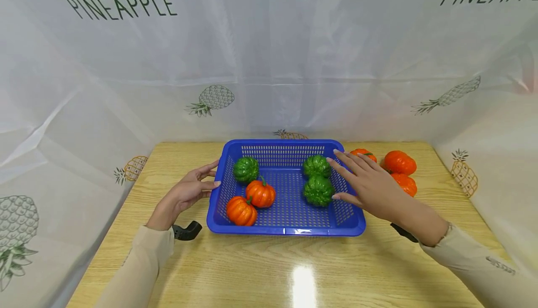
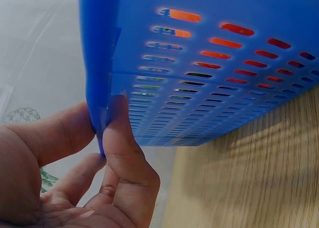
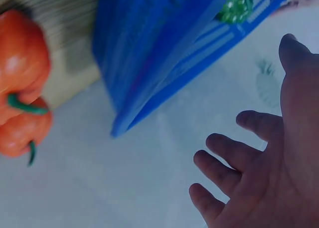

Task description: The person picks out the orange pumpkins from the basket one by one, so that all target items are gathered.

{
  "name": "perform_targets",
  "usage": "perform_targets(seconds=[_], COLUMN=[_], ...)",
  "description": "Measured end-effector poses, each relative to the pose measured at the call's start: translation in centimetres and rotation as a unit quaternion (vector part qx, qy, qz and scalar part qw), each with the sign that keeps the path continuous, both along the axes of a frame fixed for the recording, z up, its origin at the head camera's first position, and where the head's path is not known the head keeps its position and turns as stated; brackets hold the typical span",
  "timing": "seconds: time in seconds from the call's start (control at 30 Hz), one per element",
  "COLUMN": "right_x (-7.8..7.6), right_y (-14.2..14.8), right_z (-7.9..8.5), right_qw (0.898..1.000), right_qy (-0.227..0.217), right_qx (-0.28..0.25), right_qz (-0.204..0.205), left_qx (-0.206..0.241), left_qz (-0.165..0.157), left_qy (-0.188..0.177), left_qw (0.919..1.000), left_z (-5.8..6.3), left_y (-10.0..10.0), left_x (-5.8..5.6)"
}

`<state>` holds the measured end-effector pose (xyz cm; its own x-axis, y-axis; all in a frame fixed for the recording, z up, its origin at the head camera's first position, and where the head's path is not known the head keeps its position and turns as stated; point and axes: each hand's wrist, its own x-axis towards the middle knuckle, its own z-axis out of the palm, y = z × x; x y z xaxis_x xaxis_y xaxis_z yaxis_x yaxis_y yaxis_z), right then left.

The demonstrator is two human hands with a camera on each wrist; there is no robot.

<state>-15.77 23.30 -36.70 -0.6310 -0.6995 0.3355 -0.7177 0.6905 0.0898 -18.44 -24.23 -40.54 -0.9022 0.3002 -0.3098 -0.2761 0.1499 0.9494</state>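
Beige fabric comes closest to the camera, the left sleeve [image 1: 140, 261] leading up to the left hand [image 1: 194, 189], which pinches the near side rim of a blue basket [image 1: 260, 229] between thumb and fingers. That basket sits on the wooden counter [image 1: 235, 270] between the two hands, its long axis running from left hand to right, its short ends facing them. It looks like light, fairly stiff plastic, perhaps a little slippery; the rolled rim at both short ends seems the surest hold.

Inside, just right of the left hand, lie a green pumpkin [image 1: 246, 170], a front orange pumpkin [image 1: 241, 211] and a second orange pumpkin [image 1: 261, 193], whose stem points away from the person. Nearer the right hand, two green pumpkins [image 1: 318, 191] touch, one behind the other. All look glossy, firm and probably light, best cupped round their sides.

The right hand [image 1: 374, 186] holds nothing, its fingers spread; the right wrist view shows it apart from the rim. Beyond it, partly hidden, are three loose orange pumpkins [image 1: 400, 163], roundish, then the right sleeve [image 1: 483, 266] nearer the person.
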Motion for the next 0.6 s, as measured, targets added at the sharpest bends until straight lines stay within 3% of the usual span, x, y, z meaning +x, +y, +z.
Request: perform_targets(seconds=[0.6], right_x=[-1.5], right_y=[-7.5], right_z=[-0.4], right_qw=[0.99], right_qy=[-0.049], right_qx=[0.129], right_qz=[0.009], left_qx=[0.0], left_qz=[0.001], left_qy=[0.0], left_qw=[1.0], left_z=[0.0], left_y=[0.0], left_x=[0.1])
